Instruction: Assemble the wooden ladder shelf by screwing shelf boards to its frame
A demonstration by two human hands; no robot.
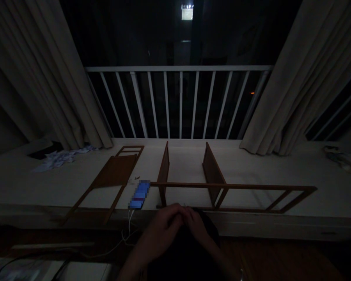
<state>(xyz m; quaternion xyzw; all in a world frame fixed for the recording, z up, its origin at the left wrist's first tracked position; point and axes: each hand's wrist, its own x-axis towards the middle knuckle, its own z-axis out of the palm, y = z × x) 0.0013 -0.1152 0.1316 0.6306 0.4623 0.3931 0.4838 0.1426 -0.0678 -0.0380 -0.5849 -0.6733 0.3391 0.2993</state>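
My left hand (168, 219) and my right hand (196, 224) meet in front of my body, both closed, with their fingertips together. A small thin tip (185, 205) shows between the fingers, too dark to name. Just beyond them, a brown wooden frame (251, 187) with two upright panels (213, 175) lies on the white ledge (184, 168). To the left, a second wooden frame piece (115, 170) with a broad panel rests on the ledge and reaches over its front edge. Between the two pieces lies a phone (139, 195) with a lit blue screen, its picture blurred.
A white cable (130, 222) hangs from the phone toward the floor. Crumpled white papers or cloth (57, 159) lie at the ledge's left. Behind stand a white railing (180, 69) and a dark window, flanked by curtains (276, 117). A pale box-like surface (87, 271) is at lower left.
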